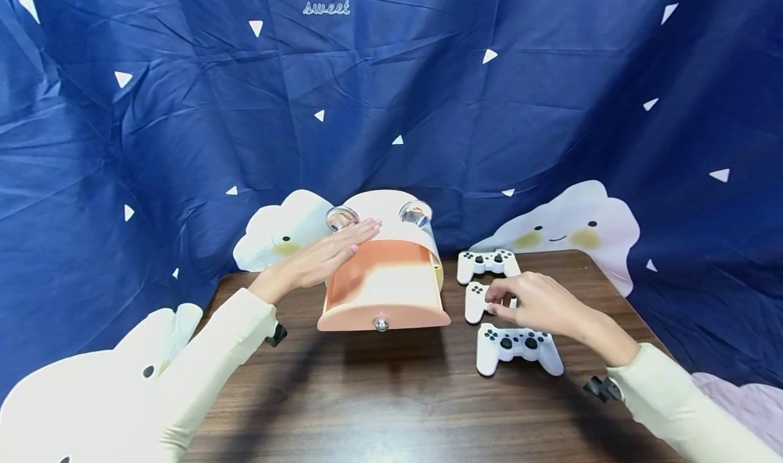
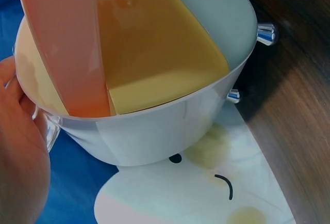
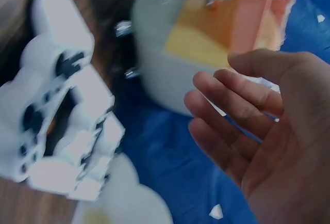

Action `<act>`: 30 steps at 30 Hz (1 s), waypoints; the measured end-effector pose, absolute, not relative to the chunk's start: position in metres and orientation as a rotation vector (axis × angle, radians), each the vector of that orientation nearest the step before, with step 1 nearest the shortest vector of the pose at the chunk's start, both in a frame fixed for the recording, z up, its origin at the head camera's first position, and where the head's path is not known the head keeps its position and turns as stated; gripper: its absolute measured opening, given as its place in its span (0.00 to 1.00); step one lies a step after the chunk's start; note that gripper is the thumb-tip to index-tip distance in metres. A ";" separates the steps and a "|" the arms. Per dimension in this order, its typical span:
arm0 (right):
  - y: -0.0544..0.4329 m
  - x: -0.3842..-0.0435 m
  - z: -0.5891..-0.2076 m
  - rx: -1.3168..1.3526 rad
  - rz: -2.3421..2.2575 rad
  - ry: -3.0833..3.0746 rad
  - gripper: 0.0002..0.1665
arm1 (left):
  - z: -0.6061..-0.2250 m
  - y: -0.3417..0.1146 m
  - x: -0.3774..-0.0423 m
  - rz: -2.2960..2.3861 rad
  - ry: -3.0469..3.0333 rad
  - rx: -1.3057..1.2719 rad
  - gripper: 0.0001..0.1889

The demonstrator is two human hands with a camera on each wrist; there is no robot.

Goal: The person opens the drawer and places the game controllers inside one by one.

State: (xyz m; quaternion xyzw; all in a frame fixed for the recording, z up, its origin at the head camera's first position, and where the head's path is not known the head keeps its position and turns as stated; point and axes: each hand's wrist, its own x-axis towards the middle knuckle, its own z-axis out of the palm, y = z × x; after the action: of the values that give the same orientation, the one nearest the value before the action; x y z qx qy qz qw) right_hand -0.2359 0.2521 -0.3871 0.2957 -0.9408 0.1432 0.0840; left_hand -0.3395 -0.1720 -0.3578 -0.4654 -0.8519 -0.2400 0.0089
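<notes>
A small white rounded cabinet [image 1: 384,208] stands at the back of the table, its pink drawer [image 1: 345,319] pulled out toward me. My left hand [image 1: 324,255] lies with straight fingers over the cabinet's upper left, beside the drawer; in the left wrist view only part of this hand [image 2: 23,146] shows. To the right, three white game controllers form a column: a far one [image 1: 487,264], a middle one [image 1: 476,303] and a near one [image 1: 520,351]. My right hand [image 1: 544,303], fingers loosely bent and holding nothing, hovers over the middle one and partly hides it.
Below the pink drawer, the left wrist view shows a yellow drawer [image 2: 160,64] and a grey-green section [image 2: 227,22] with chrome knobs. Chrome feet [image 2: 267,34] stick out of the cabinet. A blue curtain [image 1: 391,75] hangs behind the brown wooden table [image 1: 391,415].
</notes>
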 end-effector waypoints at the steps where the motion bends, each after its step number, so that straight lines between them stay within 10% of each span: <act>1: 0.256 -0.237 -0.391 0.906 0.437 -2.824 0.04 | -0.358 -0.172 -0.339 -0.748 -2.662 -1.454 0.28; 16: 0.285 -0.251 -0.443 1.063 0.473 -3.118 0.34 | -0.359 -0.173 -0.340 -0.703 -2.647 -1.455 0.28; 30: 0.286 -0.255 -0.468 1.105 0.475 -3.176 0.31 | -0.357 -0.174 -0.338 -0.685 -2.663 -1.439 0.28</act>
State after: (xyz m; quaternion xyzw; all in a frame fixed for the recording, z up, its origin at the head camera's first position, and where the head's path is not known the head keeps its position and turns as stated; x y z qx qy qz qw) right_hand -0.2553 0.2856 -0.4676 0.3228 -0.9277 0.1387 -0.1267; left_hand -0.3385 -0.1735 -0.3569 -0.4636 -0.8579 -0.2207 0.0192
